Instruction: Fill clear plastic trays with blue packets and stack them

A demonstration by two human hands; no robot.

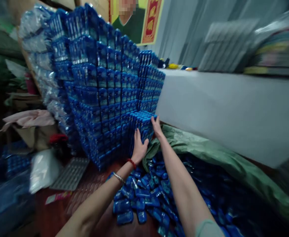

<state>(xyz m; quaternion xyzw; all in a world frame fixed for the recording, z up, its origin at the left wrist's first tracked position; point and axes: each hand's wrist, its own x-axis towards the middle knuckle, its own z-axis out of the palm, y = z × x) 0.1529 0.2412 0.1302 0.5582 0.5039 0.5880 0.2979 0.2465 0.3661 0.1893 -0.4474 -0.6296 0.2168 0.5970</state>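
A tall wall of stacked blue packets (104, 85) fills the left centre, with a lower stack (141, 126) at its near right end. My left hand (138, 147) presses flat against the front of that low stack, fingers spread. My right hand (156, 126) rests on the stack's right top edge, fingers apart. Neither hand grips anything. Below my arms lies a loose heap of blue packets (144, 197) on the floor, spilling out of a green sack (208, 151).
A grey cloth-covered table (233, 105) stands to the right, with grey trays (223, 46) and bundled goods on it. To the left lie a flat grey tray (71, 172), a white bag (42, 169), pink cloth (30, 118) and more blue packets (8, 164).
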